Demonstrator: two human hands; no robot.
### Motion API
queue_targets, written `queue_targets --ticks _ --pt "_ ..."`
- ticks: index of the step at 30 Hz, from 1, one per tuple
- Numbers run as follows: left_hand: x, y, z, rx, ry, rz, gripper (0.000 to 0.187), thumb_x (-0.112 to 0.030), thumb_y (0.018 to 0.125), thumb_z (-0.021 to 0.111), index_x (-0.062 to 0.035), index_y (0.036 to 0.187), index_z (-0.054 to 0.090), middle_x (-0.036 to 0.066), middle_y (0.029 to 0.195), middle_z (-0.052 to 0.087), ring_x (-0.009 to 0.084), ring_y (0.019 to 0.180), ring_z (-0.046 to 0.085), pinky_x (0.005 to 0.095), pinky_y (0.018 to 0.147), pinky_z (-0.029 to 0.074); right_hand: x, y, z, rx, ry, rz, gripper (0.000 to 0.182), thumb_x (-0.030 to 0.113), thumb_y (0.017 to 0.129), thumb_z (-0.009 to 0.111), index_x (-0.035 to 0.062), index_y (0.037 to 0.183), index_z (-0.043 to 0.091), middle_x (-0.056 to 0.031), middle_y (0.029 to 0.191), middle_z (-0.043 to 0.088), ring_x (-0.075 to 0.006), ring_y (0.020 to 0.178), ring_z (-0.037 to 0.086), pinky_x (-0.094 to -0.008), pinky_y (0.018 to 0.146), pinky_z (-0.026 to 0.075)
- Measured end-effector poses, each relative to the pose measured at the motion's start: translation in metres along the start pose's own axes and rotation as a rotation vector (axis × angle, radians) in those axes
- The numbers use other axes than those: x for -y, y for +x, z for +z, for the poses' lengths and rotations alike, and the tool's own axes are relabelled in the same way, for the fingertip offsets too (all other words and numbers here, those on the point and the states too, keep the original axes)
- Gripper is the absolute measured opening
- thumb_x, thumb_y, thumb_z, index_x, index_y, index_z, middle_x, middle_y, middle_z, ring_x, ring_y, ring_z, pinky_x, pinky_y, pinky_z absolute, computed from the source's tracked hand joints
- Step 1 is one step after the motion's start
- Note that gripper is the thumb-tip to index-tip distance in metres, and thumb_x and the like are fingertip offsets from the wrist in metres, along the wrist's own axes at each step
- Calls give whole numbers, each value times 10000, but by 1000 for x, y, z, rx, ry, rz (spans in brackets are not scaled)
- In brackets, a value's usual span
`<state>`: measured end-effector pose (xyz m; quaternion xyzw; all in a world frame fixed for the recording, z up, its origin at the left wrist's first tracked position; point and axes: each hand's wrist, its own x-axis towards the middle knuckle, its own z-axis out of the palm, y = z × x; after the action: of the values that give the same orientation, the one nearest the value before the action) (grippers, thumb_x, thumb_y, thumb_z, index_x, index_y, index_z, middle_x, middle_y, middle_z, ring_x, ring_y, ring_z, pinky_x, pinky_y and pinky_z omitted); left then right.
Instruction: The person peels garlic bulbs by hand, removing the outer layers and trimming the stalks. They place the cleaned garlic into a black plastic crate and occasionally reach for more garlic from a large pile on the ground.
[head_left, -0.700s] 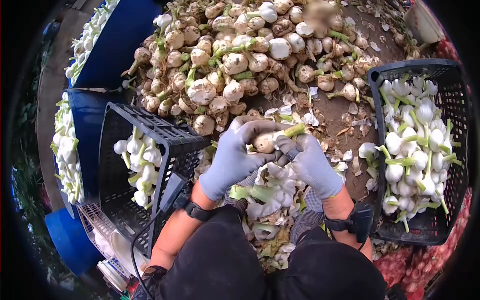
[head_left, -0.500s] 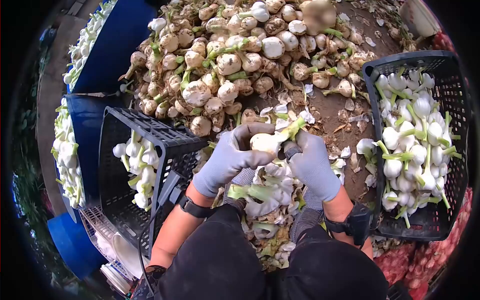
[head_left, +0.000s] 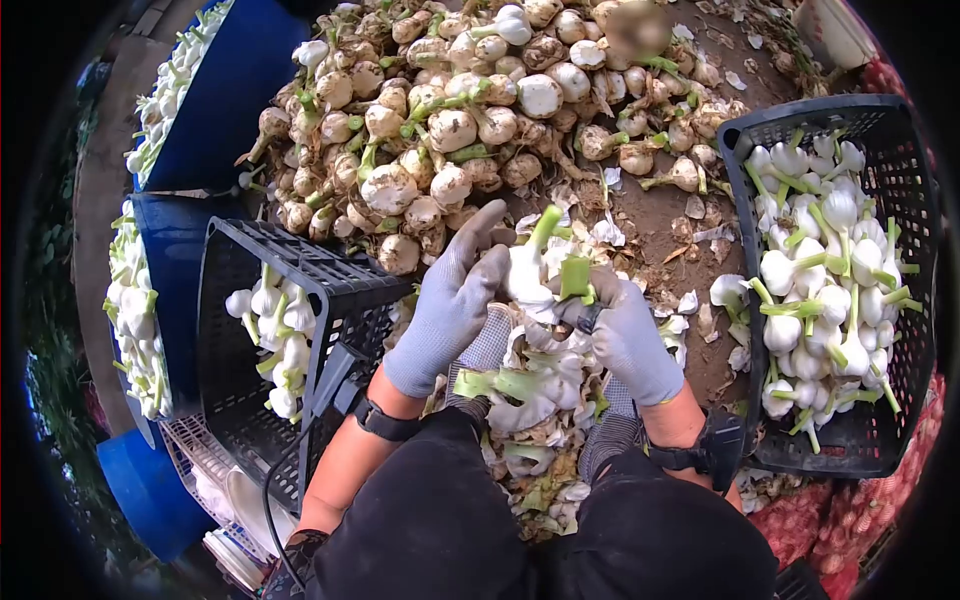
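Garlic bulb (head_left: 526,276) sits between the loosely open left hand (head_left: 440,318) and right hand (head_left: 628,332) pinching green stalk (head_left: 576,277).

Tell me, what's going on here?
A person wearing gray gloves is handling garlic. The left hand is spread beside a white bulb; the right hand pinches a green stem piece. Soil-stained bulbs lie heaped ahead, and whiter ones sit in the left crate and right crate.

Brown earth floor (head_left: 655,208) in daylight, with greyish-brown strip of ground (head_left: 108,200) and dark green foliage (head_left: 60,400) at left, blue tub (head_left: 152,495) lower left, red mesh sacks (head_left: 875,515) lower right.
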<state>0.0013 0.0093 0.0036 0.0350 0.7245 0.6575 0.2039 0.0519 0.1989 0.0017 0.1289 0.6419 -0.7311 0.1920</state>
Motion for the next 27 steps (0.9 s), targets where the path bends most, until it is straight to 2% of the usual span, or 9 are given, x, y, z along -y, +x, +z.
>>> queue_targets --ticks 4,6,11,14,16,19,21,24,27 --pt "-6 2 4 133 515 226 630 -438 873 717 29 1268 567 97 1216 604 114 1079 575 276 932 468 -10 -1 -3 171 -71 -96 351 -64 793 502 -9 1106 654 -109 1001 698 -146 837 660 -286 740 526" --pt "3 5 3 82 -129 -285 498 -362 862 752 23 1152 628 75 1096 655 121 992 617 274 897 494 -12 -3 -3 23 -573 -258 327 -27 750 536 23 1048 662 -172 957 688 -267 856 673 -362 762 529" --pt "-2 -3 3 96 -664 -321 318 -235 931 675 23 1112 631 80 1026 668 158 952 656 311 867 540 -31 1 -30 -158 -1249 -65 321 90 738 620 98 1055 669 -164 875 667 -331 803 674 -446 719 527" --pt "1 -1 4 25 -614 -218 299 -187 919 687 23 1121 623 93 1012 666 173 907 669 300 826 558 -33 -24 -8 311 -1006 -28 428 143 722 701 70 1141 648 -182 898 678 -357 860 669 -449 765 528" --pt "3 0 8 -89 -588 -260 290 -131 886 721 18 1119 632 91 1000 664 169 877 673 283 771 570 -29 -26 -3 300 -1115 -146 521 264 739 771 81 1206 629 -189 916 682 -330 856 682 -432 770 533" --pt "-3 -5 22 -77 -370 -234 253 -86 835 763 21 1045 671 66 970 661 130 857 657 250 729 561 5 -11 -2 -269 -760 -343 325 188 740 692 110 1055 663 -160 820 666 -315 800 679 -425 675 520" --pt "0 0 24 -22 238 94 195 -66 808 773 11 977 716 45 932 661 108 833 640 221 720 534 5 -5 3 -235 -941 -352 284 150 719 676 104 998 656 -145 788 655 -317 766 670 -431 652 508" --pt "1 0 20 46 388 185 176 -57 802 770 4 963 732 48 946 668 121 823 637 241 758 529 -1 2 0 -219 -1096 -400 91 122 835 620 86 918 621 -144 774 637 -364 720 633 -450 635 492" --pt "2 -3 17 97 -67 -44 295 -116 845 756 9 1100 678 87 1042 681 182 951 656 320 884 533 -16 7 -16 -325 -963 -261 208 51 726 626 84 931 640 -148 785 648 -359 735 645 -439 650 501"
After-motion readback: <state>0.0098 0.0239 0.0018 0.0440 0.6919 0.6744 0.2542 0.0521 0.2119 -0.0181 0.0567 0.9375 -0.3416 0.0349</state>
